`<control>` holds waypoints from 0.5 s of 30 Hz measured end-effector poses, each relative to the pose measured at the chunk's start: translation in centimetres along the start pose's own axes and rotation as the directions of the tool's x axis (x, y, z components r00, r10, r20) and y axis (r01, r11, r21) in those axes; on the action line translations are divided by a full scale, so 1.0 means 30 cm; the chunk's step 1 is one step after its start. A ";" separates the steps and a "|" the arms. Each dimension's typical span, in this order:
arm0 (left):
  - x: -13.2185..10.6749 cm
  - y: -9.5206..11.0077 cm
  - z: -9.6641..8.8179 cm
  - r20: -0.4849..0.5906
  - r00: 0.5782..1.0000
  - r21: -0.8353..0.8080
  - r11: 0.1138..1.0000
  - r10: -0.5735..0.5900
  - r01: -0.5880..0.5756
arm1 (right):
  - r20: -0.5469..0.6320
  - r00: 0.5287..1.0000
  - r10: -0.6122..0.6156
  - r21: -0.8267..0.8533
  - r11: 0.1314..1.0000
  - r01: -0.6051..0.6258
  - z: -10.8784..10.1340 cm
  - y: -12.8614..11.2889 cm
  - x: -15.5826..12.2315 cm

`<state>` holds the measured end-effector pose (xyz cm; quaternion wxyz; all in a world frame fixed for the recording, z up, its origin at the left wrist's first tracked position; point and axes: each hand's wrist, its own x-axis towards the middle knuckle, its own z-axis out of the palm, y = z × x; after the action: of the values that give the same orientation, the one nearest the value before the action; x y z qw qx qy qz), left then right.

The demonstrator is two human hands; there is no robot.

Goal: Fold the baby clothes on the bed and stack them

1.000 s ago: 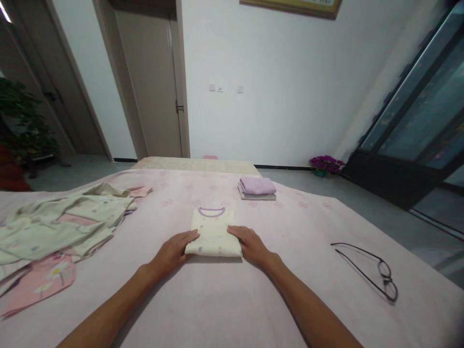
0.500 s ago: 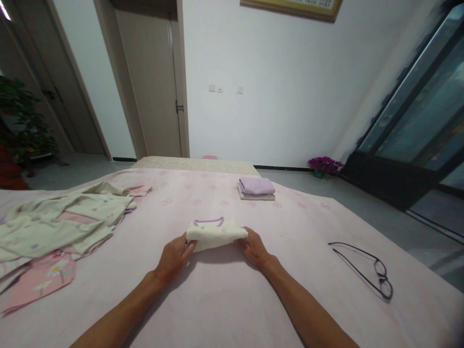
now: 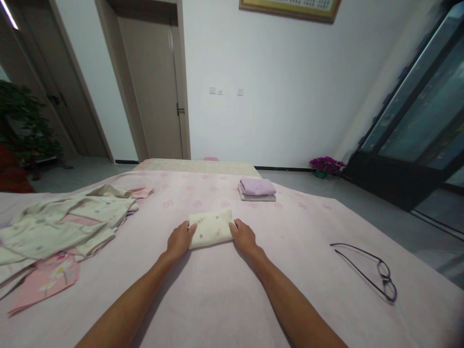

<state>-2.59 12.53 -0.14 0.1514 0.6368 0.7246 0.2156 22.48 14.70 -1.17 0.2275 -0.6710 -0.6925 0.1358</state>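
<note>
Cream spotted cloth bundle (image 3: 211, 228), on or just above pink flower-print sheet (image 3: 217, 299) | purple neckline now gone from view, bundle turned over: folding seems nearly done | left hand (image 3: 180, 239) and right hand (image 3: 245, 236) pinch opposite ends, fingers nearly closed

Sheet (image 3: 217, 299), centre — 1 garment (image 3: 211, 229), left hand (image 3: 180, 239) at its left end, right hand (image 3: 244, 237) at its right. Sheet, left: 1 heap of clothes (image 3: 65, 224), well apart from the garment. Sheet, behind the garment and to its right: 1 stack of cloth (image 3: 257, 187). Sheet, right, nearer than the stack: 1 pair of glasses (image 3: 384, 278). Floor (image 3: 290, 175), beyond the sheet — 1 flower pot (image 3: 321, 174). Wall (image 3: 275, 121), rear: 3 plates (image 3: 212, 90), right of the door (image 3: 150, 87).
</note>
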 end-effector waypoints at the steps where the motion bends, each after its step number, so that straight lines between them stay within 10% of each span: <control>1: 0.007 -0.001 0.000 0.011 1.000 -0.001 1.000 -0.009 0.009 | 0.006 1.000 0.006 -0.003 1.000 -0.006 -0.001 -0.001 0.006; 15: 0.038 -0.072 -0.034 0.152 0.983 -0.353 0.923 -0.108 0.155 | 0.095 0.995 -0.036 0.249 0.969 0.012 -0.021 0.048 0.118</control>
<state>-5.10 13.32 -0.31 0.3274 0.5602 0.7020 0.2935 24.05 18.21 -0.88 0.2765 -0.6214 -0.6886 0.2515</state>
